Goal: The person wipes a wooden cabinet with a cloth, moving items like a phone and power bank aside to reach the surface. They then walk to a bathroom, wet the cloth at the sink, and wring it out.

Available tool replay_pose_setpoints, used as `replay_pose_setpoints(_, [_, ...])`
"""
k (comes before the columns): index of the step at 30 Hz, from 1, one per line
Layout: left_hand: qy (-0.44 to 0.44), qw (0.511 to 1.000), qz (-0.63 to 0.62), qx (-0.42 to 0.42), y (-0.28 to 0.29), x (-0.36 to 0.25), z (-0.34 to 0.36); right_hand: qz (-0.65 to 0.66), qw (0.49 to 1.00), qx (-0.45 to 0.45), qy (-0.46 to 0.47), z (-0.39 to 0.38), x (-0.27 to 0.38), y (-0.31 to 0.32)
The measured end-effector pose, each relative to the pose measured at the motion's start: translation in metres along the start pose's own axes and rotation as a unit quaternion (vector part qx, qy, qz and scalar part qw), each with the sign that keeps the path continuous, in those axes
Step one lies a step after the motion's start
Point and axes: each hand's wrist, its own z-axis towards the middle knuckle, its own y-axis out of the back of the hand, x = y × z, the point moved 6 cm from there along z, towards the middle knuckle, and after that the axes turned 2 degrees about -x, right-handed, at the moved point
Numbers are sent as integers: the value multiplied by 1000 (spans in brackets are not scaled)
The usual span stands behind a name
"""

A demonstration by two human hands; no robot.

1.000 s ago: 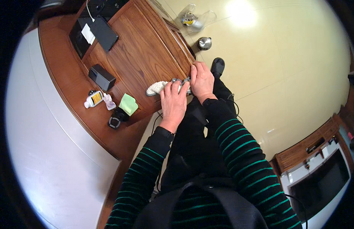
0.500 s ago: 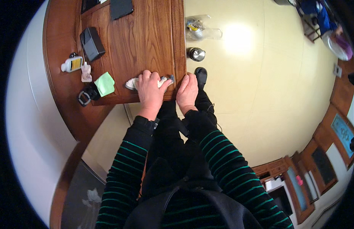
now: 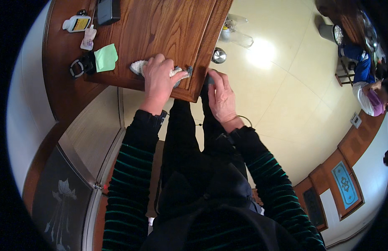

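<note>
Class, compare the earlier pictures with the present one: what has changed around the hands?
The right hand has moved rightward, off the edge of the wooden table. The left hand stays on the white-and-grey cloth; the green cloth and white bottle remain put.

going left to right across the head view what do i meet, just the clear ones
White bottle → green cloth → left hand → right hand → grey bin
</note>
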Motion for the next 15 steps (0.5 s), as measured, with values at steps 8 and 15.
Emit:
replay_pose_setpoints(8, [-7,1000,-21,19,0,3,2,-274,936,207,75,10,17,-1])
replay_pose_setpoints(15, [-22,999,-31,-2,-1,4,1,-432,854,257,137,33,37,-7])
